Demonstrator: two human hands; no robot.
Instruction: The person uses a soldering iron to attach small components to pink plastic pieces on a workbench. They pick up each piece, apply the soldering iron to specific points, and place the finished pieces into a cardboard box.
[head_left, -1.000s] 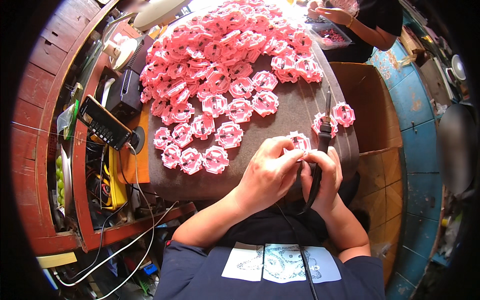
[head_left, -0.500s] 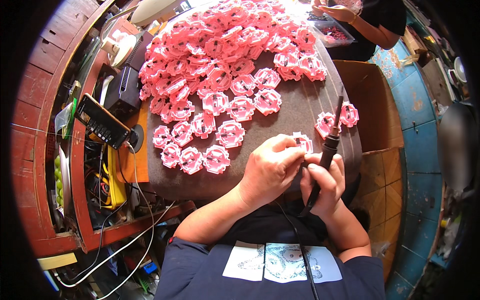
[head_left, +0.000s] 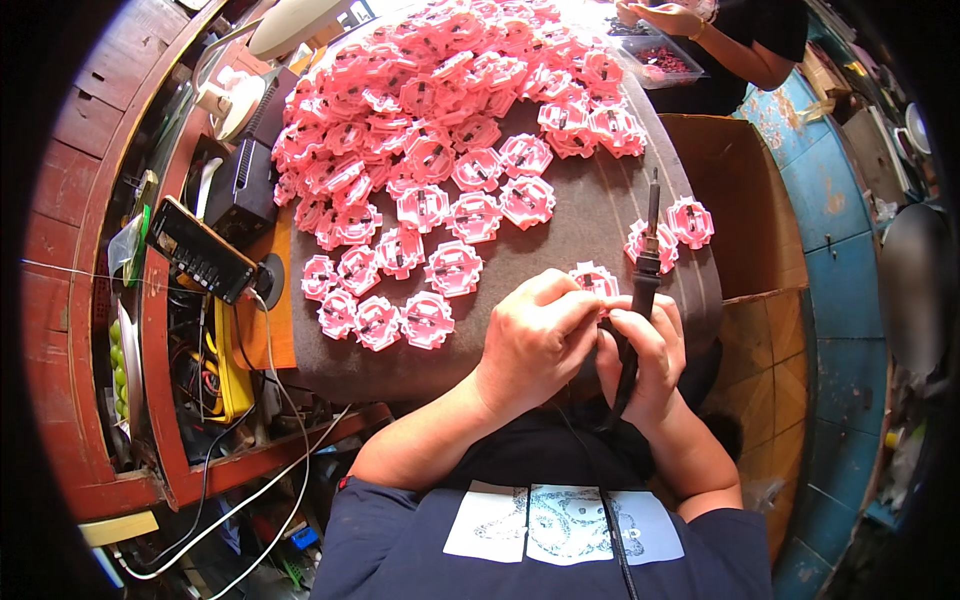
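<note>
My left hand (head_left: pixel 530 340) is closed in a pinch near the table's front edge, and what its fingertips hold, if anything, is hidden. My right hand (head_left: pixel 650 350) grips a black-handled soldering iron (head_left: pixel 645 278), its thin tip pointing up and away from me. The thumbs and fingertips of both hands meet closely. Just beyond them sits a pink-and-white plastic piece (head_left: pixel 594 279), partly covered by my fingers; I cannot tell if it is held. Two similar pieces (head_left: pixel 689 222) lie to the right, one partly behind the iron.
A large heap of pink pieces (head_left: pixel 420 100) covers the far table (head_left: pixel 560 235), with several spread nearer. At left are a phone on a stand (head_left: pixel 205 245) and a fan (head_left: pixel 235 105). An open cardboard box (head_left: pixel 740 200) is at right. Beyond, another person's hand (head_left: pixel 670 18) is near a clear tray (head_left: pixel 655 62).
My right hand has tilted the soldering iron more upright, its tip swinging left. My fingertips have come closer together. The whole view has shifted slightly.
</note>
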